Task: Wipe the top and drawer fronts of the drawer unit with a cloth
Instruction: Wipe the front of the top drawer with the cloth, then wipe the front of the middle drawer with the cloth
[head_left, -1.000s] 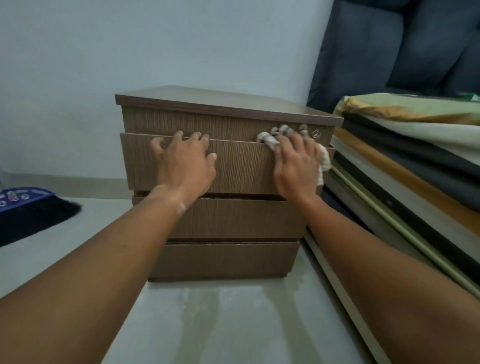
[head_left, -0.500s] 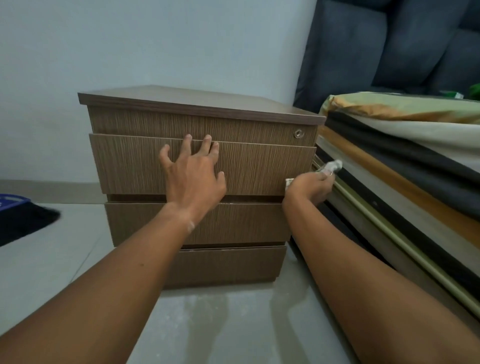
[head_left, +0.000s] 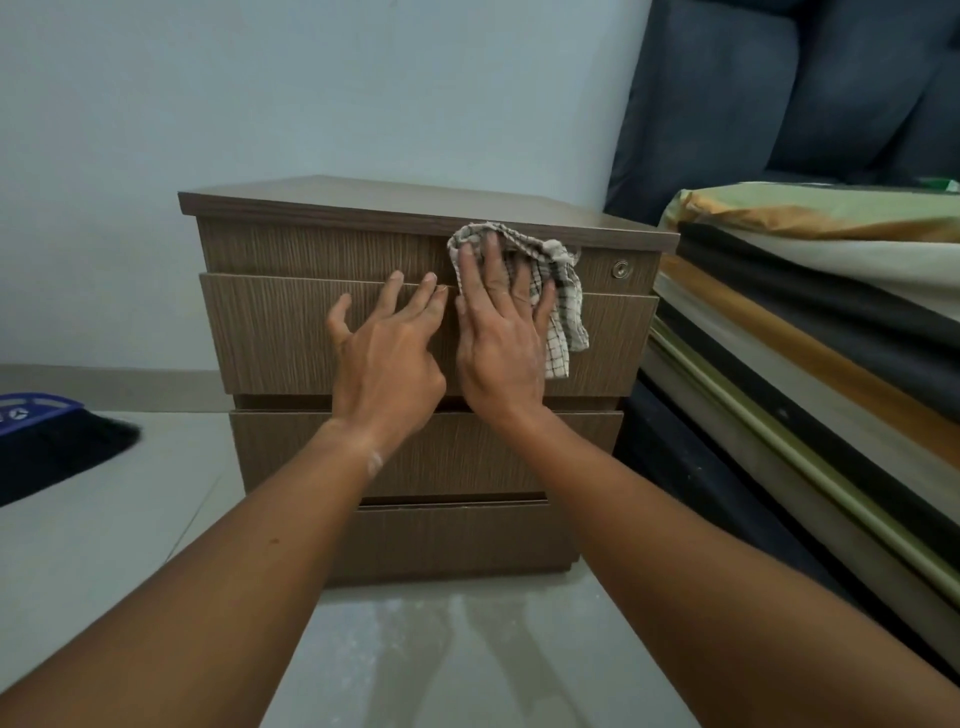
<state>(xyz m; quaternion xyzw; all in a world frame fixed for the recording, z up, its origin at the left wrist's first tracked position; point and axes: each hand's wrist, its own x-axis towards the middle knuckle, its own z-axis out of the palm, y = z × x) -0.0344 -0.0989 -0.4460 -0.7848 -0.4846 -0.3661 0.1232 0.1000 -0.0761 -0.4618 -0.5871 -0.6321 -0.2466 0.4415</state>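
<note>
A brown wood-grain drawer unit (head_left: 291, 332) stands on the floor against the wall, with a lock (head_left: 620, 269) at the top right of its front. My right hand (head_left: 501, 338) presses a checked cloth (head_left: 558, 301) flat against the upper front, fingers spread over it, just under the top's edge. The cloth hangs down to the right of the hand. My left hand (head_left: 387, 358) rests with fingers apart on the top drawer front, touching the right hand's side.
A stack of folded mattresses and bedding (head_left: 810, 322) lies close to the unit's right side. A dark sofa (head_left: 779, 88) stands behind it. A blue-handled black brush (head_left: 47, 441) lies on the floor at the left. The pale floor (head_left: 415, 649) stretches in front.
My right hand has come up from the unit's lower right side with the cloth and now presses it on the upper front near the middle. The left hand stays on the drawer front.
</note>
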